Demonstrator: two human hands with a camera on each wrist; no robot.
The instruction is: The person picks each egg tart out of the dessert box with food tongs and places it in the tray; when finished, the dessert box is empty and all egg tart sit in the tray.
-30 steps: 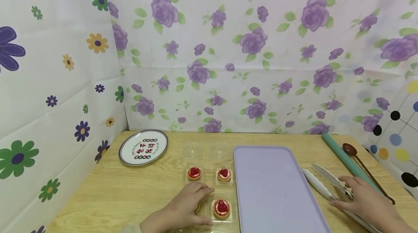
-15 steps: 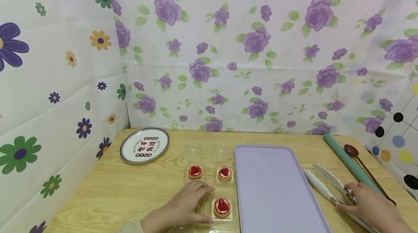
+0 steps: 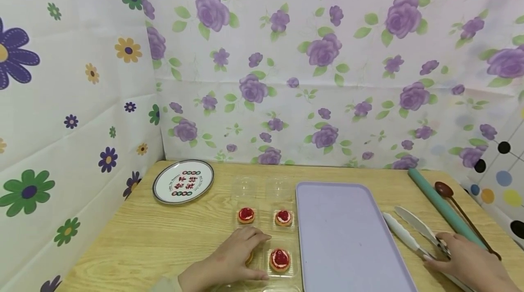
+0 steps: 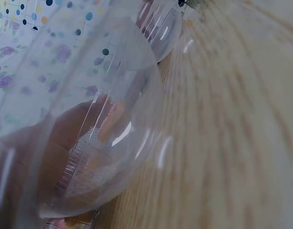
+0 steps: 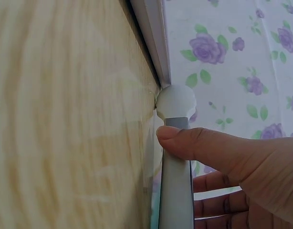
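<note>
My left hand (image 3: 231, 255) lies over the near left clear plastic box (image 4: 77, 167), its thumb and fingers round the sides. Most of the fruit tart (image 3: 249, 258) in it is hidden under the hand. In the left wrist view, the clear domed lid (image 4: 137, 105) stands up in front of the fingers. Beside it, another tart (image 3: 279, 260) sits in its own box, and two more tarts (image 3: 246, 215) (image 3: 283, 218) are in boxes behind. At the right, my right hand (image 3: 471, 258) grips a pair of tongs (image 3: 415, 226), thumb (image 5: 180, 140) on one arm, their spread white tips pointing away from me.
A long lilac tray (image 3: 344, 233) lies between the boxes and the tongs. Beyond the right hand are a teal rod (image 3: 442, 203) and a dark brown long-handled spoon (image 3: 444, 189). A white plate (image 3: 172, 178) with red lettering stands at the back left of the wooden table (image 3: 135, 237).
The head view has shifted slightly, so the scene sits a little further right. Both hands keep their places on the box and the tongs.
</note>
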